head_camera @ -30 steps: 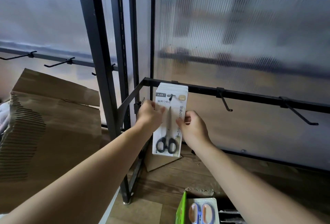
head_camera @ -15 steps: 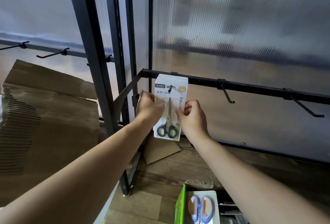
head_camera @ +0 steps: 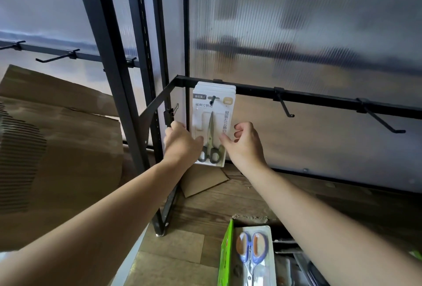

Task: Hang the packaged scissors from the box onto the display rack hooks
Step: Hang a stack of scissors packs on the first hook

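On the hook (head_camera: 212, 101), scissors pack (head_camera: 215, 121) in pinch of left grip (head_camera: 182, 146); right grip (head_camera: 244, 145) now loose.

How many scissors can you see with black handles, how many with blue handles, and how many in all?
Black-handled scissors, in the front white card pack on the rack hook: 1
Blue-and-orange-handled scissors, lying in the green box: 1
Total: 2
Packs behind the front one hide theirs.
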### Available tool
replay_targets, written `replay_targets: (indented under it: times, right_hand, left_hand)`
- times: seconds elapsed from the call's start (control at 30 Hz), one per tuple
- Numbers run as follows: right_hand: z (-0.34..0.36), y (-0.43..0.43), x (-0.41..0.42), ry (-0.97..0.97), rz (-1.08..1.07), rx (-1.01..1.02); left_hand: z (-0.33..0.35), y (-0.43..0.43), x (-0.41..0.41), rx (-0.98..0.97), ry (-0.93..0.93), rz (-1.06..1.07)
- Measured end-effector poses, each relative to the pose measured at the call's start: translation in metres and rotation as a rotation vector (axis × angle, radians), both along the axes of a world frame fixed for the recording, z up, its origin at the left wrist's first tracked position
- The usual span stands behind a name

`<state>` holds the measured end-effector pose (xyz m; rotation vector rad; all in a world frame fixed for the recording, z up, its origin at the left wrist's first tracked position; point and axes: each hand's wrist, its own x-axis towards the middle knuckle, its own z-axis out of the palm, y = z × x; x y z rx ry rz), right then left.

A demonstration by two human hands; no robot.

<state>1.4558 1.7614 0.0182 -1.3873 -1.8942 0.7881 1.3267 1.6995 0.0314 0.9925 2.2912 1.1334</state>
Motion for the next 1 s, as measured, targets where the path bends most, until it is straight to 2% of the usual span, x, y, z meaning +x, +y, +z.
replay_targets:
  times: [0.1,0.2,0.37,0.5,0.63,0.77,0.87,1.0]
  right_hand:
    - [0.003,-0.011,0.018,-0.246,0.014,0.035]
    - [0.005,-0.027,0.045,-0.482,0.090,0.113]
    - [0.012,-0.050,0.102,-0.723,0.252,0.195]
    - [0.017,-0.063,0.162,-0.804,0.285,0.195]
    - [0.019,-0.078,0.215,-0.840,0.277,0.125]
    - [0.019,-0.091,0.256,-0.989,0.279,0.095]
    - [0.014,-0.095,0.280,-1.099,0.291,-0.032]
    - [-0.003,-0.098,0.303,-1.088,0.308,-0.242]
  left_hand:
    - [-0.005,-0.022,0.014,-0.151,0.222,-0.061]
    - [-0.006,-0.038,0.036,-0.278,0.351,-0.193]
    - [0.003,-0.060,0.094,-0.283,0.537,-0.404]
    - [0.009,-0.075,0.140,-0.278,0.699,-0.584]
    - [0.006,-0.085,0.188,-0.245,0.762,-0.709]
    - [-0.004,-0.090,0.224,-0.234,0.807,-0.835]
    - [-0.010,-0.090,0.246,-0.242,0.819,-0.904]
    - [-0.019,-0.091,0.272,-0.250,0.826,-0.978]
